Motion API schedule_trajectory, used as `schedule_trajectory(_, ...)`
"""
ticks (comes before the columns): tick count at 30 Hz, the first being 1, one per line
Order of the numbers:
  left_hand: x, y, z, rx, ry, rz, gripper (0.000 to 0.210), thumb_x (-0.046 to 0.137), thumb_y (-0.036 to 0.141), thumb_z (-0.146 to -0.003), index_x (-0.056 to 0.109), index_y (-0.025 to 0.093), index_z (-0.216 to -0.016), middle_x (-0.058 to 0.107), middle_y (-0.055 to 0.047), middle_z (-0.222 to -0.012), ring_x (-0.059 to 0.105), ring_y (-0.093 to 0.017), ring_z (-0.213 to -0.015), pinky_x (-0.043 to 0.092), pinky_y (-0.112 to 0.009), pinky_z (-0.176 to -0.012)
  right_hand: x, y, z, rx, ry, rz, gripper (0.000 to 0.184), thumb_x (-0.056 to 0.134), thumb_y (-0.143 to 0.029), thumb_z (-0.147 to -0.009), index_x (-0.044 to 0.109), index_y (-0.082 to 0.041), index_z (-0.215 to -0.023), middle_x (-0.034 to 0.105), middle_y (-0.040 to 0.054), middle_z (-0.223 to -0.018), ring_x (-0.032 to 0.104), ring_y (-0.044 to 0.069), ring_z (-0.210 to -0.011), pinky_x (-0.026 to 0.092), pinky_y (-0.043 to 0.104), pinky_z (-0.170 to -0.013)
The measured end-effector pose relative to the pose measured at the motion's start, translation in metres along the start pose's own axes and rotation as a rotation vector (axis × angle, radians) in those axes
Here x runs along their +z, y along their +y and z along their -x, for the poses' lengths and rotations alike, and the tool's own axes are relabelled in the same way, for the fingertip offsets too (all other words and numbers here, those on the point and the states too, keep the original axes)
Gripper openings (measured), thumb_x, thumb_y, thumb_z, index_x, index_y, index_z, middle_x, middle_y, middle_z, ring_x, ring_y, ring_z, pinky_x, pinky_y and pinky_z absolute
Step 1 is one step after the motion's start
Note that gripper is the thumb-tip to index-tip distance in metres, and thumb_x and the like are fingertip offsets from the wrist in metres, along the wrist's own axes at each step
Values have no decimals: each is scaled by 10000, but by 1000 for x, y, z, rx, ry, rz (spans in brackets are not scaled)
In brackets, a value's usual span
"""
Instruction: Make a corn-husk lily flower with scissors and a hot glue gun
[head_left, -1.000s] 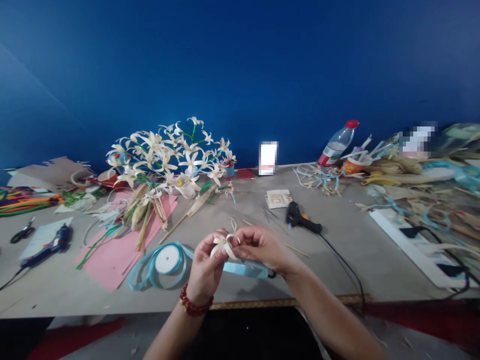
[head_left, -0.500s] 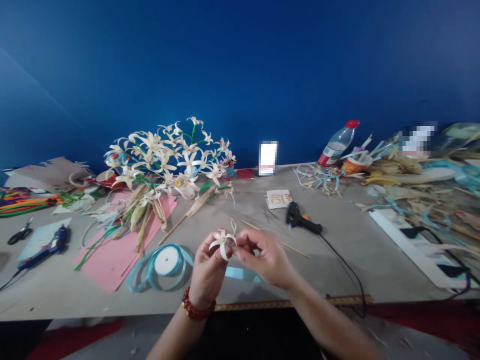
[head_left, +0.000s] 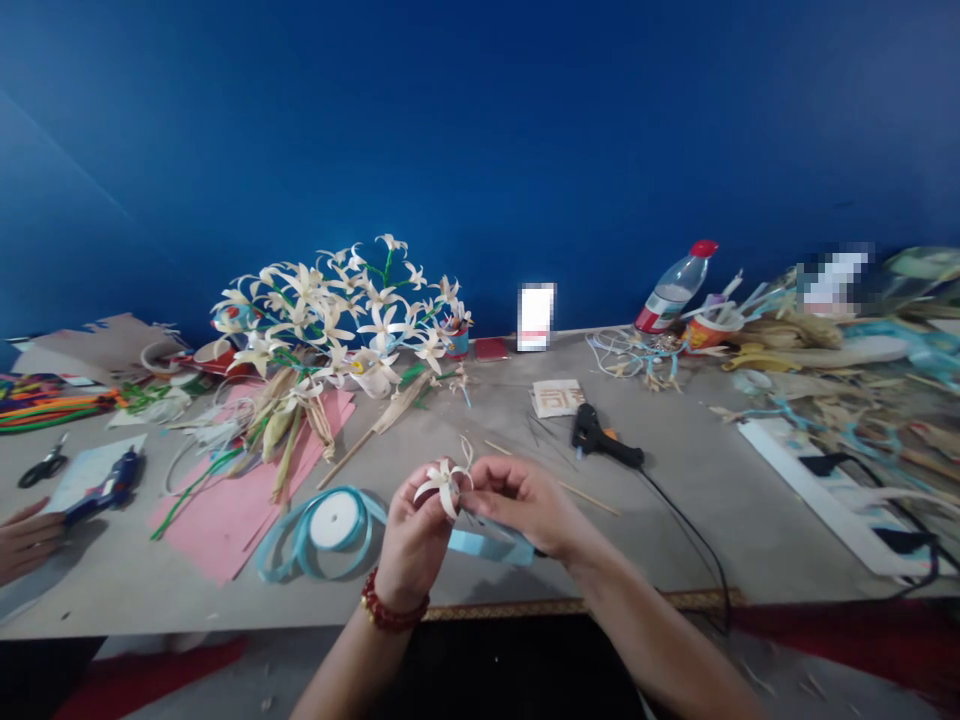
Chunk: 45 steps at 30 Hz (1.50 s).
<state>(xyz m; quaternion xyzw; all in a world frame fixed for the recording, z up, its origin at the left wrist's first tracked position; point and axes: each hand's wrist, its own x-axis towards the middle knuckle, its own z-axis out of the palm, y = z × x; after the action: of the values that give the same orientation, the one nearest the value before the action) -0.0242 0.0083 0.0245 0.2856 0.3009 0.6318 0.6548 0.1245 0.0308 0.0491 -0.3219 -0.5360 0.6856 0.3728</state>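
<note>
My left hand point(head_left: 414, 540), a red bead bracelet on its wrist, is closed round a small cream-white flower point(head_left: 444, 488) with narrow curled petals. The bloom faces up between thumb and fingers. My right hand point(head_left: 517, 500) is pinched against the right side of the flower; what lies between its fingertips is hidden. Beneath the right hand shows a light blue ribbon strip point(head_left: 487, 546); whether the hand touches it I cannot tell. A thin pale loop point(head_left: 466, 452) rises behind the flower. Left of my hands lies a blue ribbon roll point(head_left: 334, 518).
Another person's hand point(head_left: 30, 540) is at a blue glue gun point(head_left: 116, 480) on the left. A black glue gun point(head_left: 604, 440) with its cord lies to the right, near a power strip point(head_left: 787, 490). White flowers point(head_left: 307, 290), pink paper point(head_left: 217, 540) and a bottle point(head_left: 675, 290) stand or lie beyond.
The other person's hand has come in from the left to the blue glue gun. My right hand has shifted slightly, and more of the blue strip shows under it. The flower has tilted a little.
</note>
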Motion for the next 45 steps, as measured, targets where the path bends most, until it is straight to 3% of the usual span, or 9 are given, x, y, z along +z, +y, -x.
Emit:
schedule_trajectory(5, 0, 5, -1, -52, -67, 39, 266, 874, 274, -627, 642, 148, -666, 524, 12, -704, 454, -87, -605, 410, -202, -569, 0, 0, -1, 50, -37, -39, 408, 804, -501, -706, 569, -168, -697, 450, -71, -593, 355, 67, -541, 261, 202, -508)
schedule_trajectory(9, -1, 6, 0, -100, -103, 52, 284, 881, 267, -615, 632, 139, -660, 498, 16, -698, 448, -83, -612, 406, -192, -570, -1, 0, 2, -17, -49, 29, 343, 765, -428, -762, 551, -170, -688, 421, -73, -592, 330, 68, -538, 256, 200, -497)
schedule_trajectory(16, 0, -5, 5, -39, 3, 94, 226, 860, 232, -664, 699, 173, -811, 601, -13, -852, 566, -127, -808, 475, -213, -748, 7, -1, 8, -218, 163, 398, 119, 614, -251, -830, 605, -177, -737, 485, -51, -591, 395, 85, -531, 306, 207, -492)
schedule_trajectory(21, 1, -9, 7, 43, 109, 59, 167, 856, 212, -669, 701, 169, -712, 627, -7, -800, 577, -112, -782, 487, -190, -743, 12, 1, 10, -293, 207, 510, 98, 584, -203, -841, 603, -179, -748, 535, -41, -617, 453, 89, -552, 354, 200, -519)
schedule_trajectory(26, -2, -6, 7, 73, 107, 17, 140, 851, 212, -681, 736, 179, -755, 659, -14, -788, 595, -106, -772, 495, -182, -754, 6, 1, 8, -188, 125, 423, 101, 617, -243, -852, 657, -171, -793, 534, -43, -619, 437, 86, -554, 336, 197, -512)
schedule_trajectory(32, -6, -3, 4, 86, 37, -32, 109, 827, 213, -715, 731, 176, -751, 623, -13, -761, 581, -115, -778, 478, -178, -720, -3, 4, -2, -11, -3, 101, 230, 713, -379, -802, 656, -157, -789, 525, -47, -616, 403, 77, -546, 300, 204, -517)
schedule_trajectory(35, -8, -4, 3, 117, 36, -59, 110, 813, 221, -735, 714, 176, -721, 599, -5, -731, 572, -119, -766, 479, -198, -733, -3, 5, -4, 4, 3, 84, 282, 733, -423, -790, 649, -155, -774, 500, -52, -607, 381, 77, -547, 279, 212, -517)
schedule_trajectory(40, -7, -4, 4, 97, 129, -59, 182, 868, 248, -662, 730, 177, -757, 626, -6, -737, 575, -113, -719, 482, -197, -681, -4, 11, -5, -9, -5, 49, 283, 746, -416, -788, 616, -167, -758, 516, -45, -642, 388, 82, -568, 279, 218, -535)
schedule_trajectory(45, -3, 0, 3, 58, 124, -24, 169, 874, 234, -651, 746, 170, -741, 626, -5, -745, 559, -92, -685, 466, -162, -616, -5, 13, -8, -29, -12, 38, 314, 769, -409, -778, 583, -168, -702, 410, -77, -568, 303, 69, -524, 211, 219, -493)
